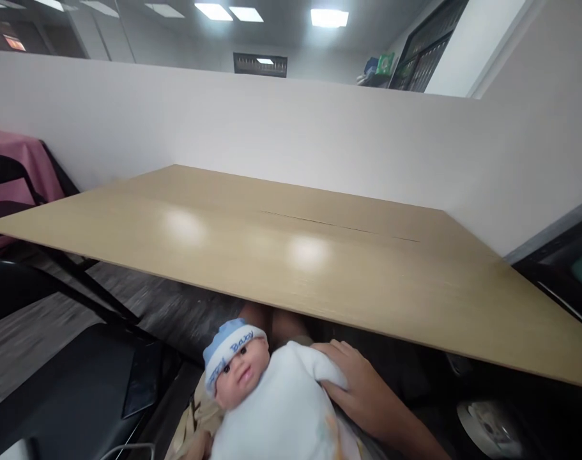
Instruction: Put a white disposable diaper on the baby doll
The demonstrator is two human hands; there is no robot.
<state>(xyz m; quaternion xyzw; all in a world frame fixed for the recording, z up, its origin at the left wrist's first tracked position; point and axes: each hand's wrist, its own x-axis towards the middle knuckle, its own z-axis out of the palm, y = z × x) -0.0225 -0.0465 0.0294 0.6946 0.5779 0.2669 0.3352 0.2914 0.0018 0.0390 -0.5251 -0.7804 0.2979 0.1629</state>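
Note:
A baby doll (243,367) in a blue and white knit hat marked "Baby" lies tilted on my lap, its head to the left. White cloth (276,402) covers its body, with a coloured print low down. My right hand (351,377) is closed on the cloth-covered doll at its right side, thumb below and fingers above a fold. At the bottom edge, a small part of my left hand (198,444) shows beside the doll's lower left side; its fingers are hidden.
A light wooden table (233,236) spans ahead, its near edge just beyond the doll. On the left, a black chair (65,390) bears a dark flat phone-like object (142,377). Pink cloth (27,156) drapes another table. A white rounded object (489,425) sits low right.

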